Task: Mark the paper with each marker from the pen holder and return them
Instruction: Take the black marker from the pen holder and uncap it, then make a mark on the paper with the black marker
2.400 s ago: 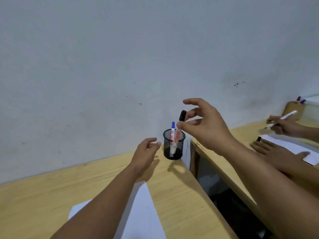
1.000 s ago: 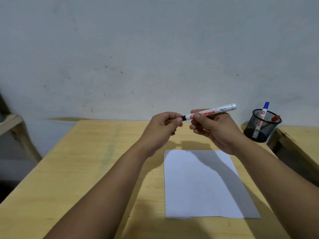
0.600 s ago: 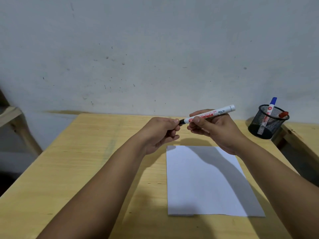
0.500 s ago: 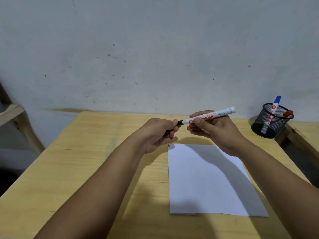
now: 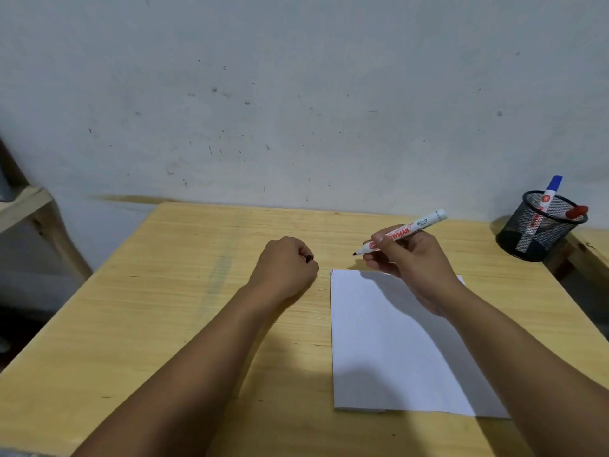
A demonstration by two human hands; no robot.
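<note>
The right hand (image 5: 412,268) held an uncapped marker (image 5: 400,233) pinched between thumb and fingers, its dark tip pointing left and hovering just above the far left corner of the paper (image 5: 395,341), not yet touching it. The left hand (image 5: 285,270) rested as a closed fist on the counter (image 5: 164,308) just left of the sheet, with a small black piece showing between the fingers, most likely the marker's cap (image 5: 309,258). The paper lay flat near the right side of the counter and looked almost blank; only a tiny red trace showed at its far left corner. Well to the far right stood the mesh pen holder (image 5: 540,225), with a blue-capped marker (image 5: 545,201) and a red-capped marker (image 5: 571,213) inside. By this showing, the task was early: this marker's stroke, recapping and return remained, and probably the other markers too.
</note>
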